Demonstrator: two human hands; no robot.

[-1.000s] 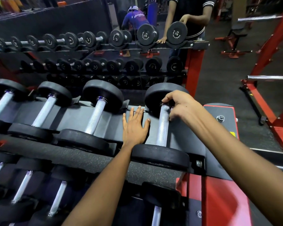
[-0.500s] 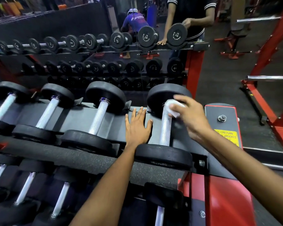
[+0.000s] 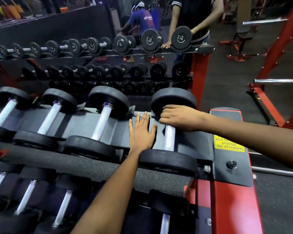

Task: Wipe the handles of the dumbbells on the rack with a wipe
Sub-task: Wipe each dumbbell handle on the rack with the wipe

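Observation:
On the top tier of the rack (image 3: 78, 122) lie several black dumbbells with knurled steel handles. My right hand (image 3: 178, 118) grips the far end of the rightmost dumbbell's handle (image 3: 169, 141), fingers curled round it just below the far weight head. The wipe is hidden inside that grip. My left hand (image 3: 141, 132) rests flat on the grey tray, fingers straight, just left of that handle. The neighbouring dumbbell handle (image 3: 102, 122) lies further to the left, untouched.
A lower tier holds more dumbbells (image 3: 63, 206). The rack's red end frame (image 3: 230, 200) and a yellow sticker (image 3: 228, 143) are at right. Behind, more rows of dumbbells (image 3: 91, 46) show, with a person in a dark shirt (image 3: 193, 17). Red equipment (image 3: 277, 53) stands at far right.
My right hand, which held a white wipe just above the handle's far end, has come down and closed round the handle, covering the wipe. My left hand has stayed flat on the tray.

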